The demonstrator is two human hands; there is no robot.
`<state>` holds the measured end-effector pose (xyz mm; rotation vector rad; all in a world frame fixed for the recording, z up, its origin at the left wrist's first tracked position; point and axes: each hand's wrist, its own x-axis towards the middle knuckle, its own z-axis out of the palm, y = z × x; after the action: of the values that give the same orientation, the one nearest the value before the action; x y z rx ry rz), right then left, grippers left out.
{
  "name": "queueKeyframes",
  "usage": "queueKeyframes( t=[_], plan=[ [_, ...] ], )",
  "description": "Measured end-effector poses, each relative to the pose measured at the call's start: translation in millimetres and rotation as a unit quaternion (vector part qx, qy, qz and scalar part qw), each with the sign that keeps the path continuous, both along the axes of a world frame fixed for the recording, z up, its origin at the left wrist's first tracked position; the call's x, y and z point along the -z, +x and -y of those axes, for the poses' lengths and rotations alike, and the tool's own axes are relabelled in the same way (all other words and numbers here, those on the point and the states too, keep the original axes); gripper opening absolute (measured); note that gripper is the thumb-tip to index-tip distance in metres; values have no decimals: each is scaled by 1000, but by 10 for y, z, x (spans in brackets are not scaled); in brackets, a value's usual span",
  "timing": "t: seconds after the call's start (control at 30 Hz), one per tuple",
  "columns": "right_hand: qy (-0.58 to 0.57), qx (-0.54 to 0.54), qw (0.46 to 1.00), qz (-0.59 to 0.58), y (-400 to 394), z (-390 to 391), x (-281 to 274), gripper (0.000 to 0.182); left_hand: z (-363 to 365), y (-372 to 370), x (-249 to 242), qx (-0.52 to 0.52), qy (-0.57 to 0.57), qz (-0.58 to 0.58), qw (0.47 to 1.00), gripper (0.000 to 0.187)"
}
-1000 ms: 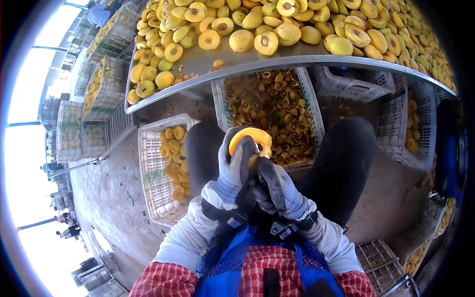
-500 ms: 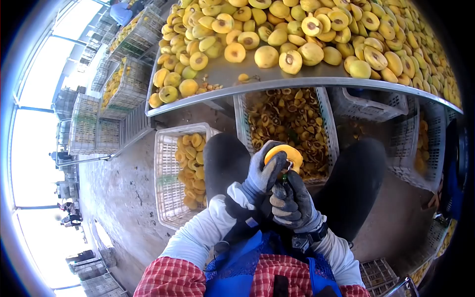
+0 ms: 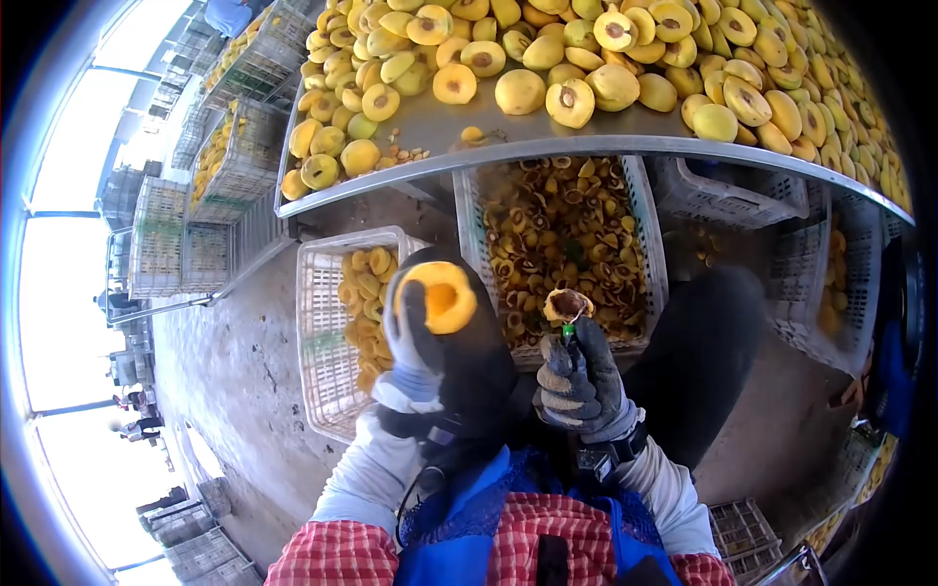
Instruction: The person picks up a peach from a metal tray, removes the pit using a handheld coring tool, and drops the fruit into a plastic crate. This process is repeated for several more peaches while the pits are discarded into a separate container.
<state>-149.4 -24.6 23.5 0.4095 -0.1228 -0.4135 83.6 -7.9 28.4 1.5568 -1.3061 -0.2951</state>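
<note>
My left hand (image 3: 412, 342), gloved in grey, grips a yellow peach half (image 3: 459, 311) with a hollowed, orange centre facing me. It is above my left thigh, beside a white crate (image 3: 315, 322) of peach halves. My right hand (image 3: 584, 386), in a dark-and-grey glove, is closed around a small tool with a green part (image 3: 569, 333); most of its handle is hidden by the fingers. At the tool's tip sits a brown-centred cut-out piece of peach (image 3: 565, 306). Below and beyond it stands a crate (image 3: 641, 210) full of brown-and-yellow peach scraps.
A metal table (image 3: 440, 119) heaped with peach halves (image 3: 625, 88) spans the far side, its raised rim above the crates. More crates (image 3: 728, 200) stand under it at right. Stacked crates (image 3: 161, 234) of fruit line the left. Another person (image 3: 228, 17) is at far upper left.
My hands have come apart. The left moved left with the peach half, now showing its hollow. The right holds the tool with the cut-out piece at its tip. The view shifted slightly.
</note>
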Motion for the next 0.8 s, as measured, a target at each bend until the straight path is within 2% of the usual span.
queueKeyframes(
  t=[0.07, 0.1, 0.13, 0.2, 0.27, 0.3, 0.33, 0.4, 0.47, 0.53, 0.57, 0.67, 0.7, 0.77, 0.8],
  plan=[
    [-64, 3, 997, -39, -35, 37, -46, 50, -36, 504, -99, -97, 24, -278, 955, 29],
    [-82, 3, 995, -59, -51, 50, -62, 48, -9, 839, -98, -100, 94, -136, 981, 36],
    [-101, 3, 992, -79, -60, 62, -77, 47, 4, 1114, -140, -166, 208, 137, 954, 41],
    [-130, 11, 984, -118, -34, 71, -109, 48, 196, 1219, -142, -215, 241, 250, 913, 42],
    [-178, 0, 976, -125, -22, 95, -161, 49, 756, 606, -569, -95, 181, 195, 959, 43],
    [-165, 2, 984, -71, 1, 134, -186, 49, 1075, 586, -539, -36, 200, 186, 961, 44],
    [-165, 6, 981, -98, 1, 155, -181, 48, 1441, 584, -514, 25, 217, 176, 960, 46],
    [-165, 18, 974, -152, -11, 205, -167, 47, 2231, 399, -727, 30, 272, 225, 935, 53],
    [-119, 14, 973, -198, 0, 284, -101, 45, 2902, 426, -663, -46, 231, 374, 897, 64],
    [-105, 15, 957, -269, -23, 323, -43, 44, 3359, 673, -397, -7, 349, 419, 838, 76],
    [-133, 5, 942, -308, -43, 347, -32, 43, 3567, 920, -38, 74, 335, 355, 870, 78],
    [-133, 5, 943, -306, -77, 433, -71, 41, 3434, 529, -244, 77, 379, 372, 844, 68],
    [-130, 2, 950, -283, -95, 479, -59, 40, 3337, 506, -220, 100, 363, 310, 873, 60],
    [-195, 38, 952, -233, -162, 618, -205, 41, 2881, 132, -498, 81, 254, 336, 903, 50],
    [-227, 56, 950, -207, -190, 690, -299, 41, 2655, 66, -496, 101, 192, 203, 955, 45]
  ],
)
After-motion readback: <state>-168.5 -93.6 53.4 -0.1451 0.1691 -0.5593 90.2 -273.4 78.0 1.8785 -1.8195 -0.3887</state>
